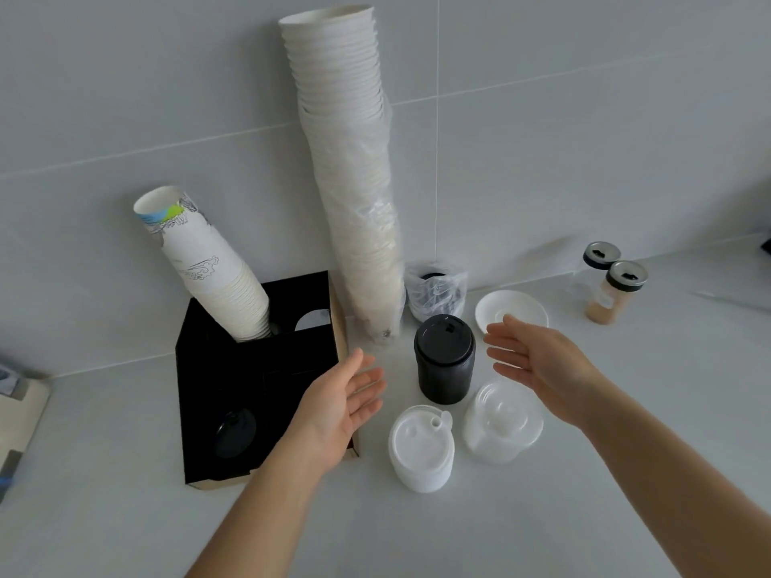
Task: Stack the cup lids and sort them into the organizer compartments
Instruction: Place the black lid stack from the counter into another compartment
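Note:
A tall stack of black cup lids stands on the counter between my hands. My left hand is open, palm turned right, a little left of it. My right hand is open, palm turned left, a little right of it. Neither hand touches the stack. In front stand a stack of white lids and a stack of clear lids. The black organizer at the left holds a leaning stack of paper cups in a back compartment and a black lid in a front one.
A very tall column of white paper cups leans against the tiled wall beside the organizer. Behind the black stack lies a plastic bag of lids. A white saucer and two shaker jars sit at the right.

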Action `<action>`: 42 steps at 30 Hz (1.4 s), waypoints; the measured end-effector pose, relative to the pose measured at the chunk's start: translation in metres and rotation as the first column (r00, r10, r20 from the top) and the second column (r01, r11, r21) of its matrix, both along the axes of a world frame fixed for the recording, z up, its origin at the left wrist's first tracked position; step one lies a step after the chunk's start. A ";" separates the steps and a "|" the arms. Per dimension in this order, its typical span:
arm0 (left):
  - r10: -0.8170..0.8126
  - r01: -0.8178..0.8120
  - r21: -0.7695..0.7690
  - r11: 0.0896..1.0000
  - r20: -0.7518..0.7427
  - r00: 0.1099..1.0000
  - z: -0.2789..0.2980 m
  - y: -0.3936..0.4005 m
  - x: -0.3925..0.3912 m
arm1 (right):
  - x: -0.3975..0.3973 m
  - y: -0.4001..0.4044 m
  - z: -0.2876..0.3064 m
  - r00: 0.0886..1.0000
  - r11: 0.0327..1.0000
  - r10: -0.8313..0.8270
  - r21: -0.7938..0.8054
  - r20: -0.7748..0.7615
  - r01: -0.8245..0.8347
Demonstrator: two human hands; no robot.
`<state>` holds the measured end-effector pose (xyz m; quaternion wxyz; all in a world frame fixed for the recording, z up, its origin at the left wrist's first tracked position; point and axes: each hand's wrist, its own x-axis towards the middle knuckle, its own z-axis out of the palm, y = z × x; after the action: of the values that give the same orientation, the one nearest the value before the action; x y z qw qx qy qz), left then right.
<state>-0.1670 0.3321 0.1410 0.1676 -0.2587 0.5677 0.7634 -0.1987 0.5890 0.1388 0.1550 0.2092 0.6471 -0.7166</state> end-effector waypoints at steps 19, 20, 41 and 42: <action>-0.375 0.387 -0.296 0.873 0.099 0.922 -0.070 0.056 -0.087 | -0.063 -0.014 -0.046 0.948 0.915 0.304 0.250 0.092 -0.318; -0.379 0.392 -0.276 0.877 0.103 0.920 -0.071 0.055 -0.087 | -0.063 -0.013 -0.047 0.949 0.918 0.303 0.239 0.093 -0.316; -0.227 0.288 -0.114 0.951 0.378 0.898 -0.104 0.060 -0.105 | -0.068 0.010 -0.069 0.958 0.965 0.255 0.019 0.131 -0.260; -0.220 0.282 -0.117 0.952 0.378 0.899 -0.104 0.060 -0.106 | -0.068 0.012 -0.070 0.959 0.968 0.251 -0.005 0.135 -0.253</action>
<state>-0.2729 0.3917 0.0374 0.3437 -0.3322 0.6183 0.6239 -0.2667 0.6014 0.0686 0.2869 0.1741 0.6611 -0.6711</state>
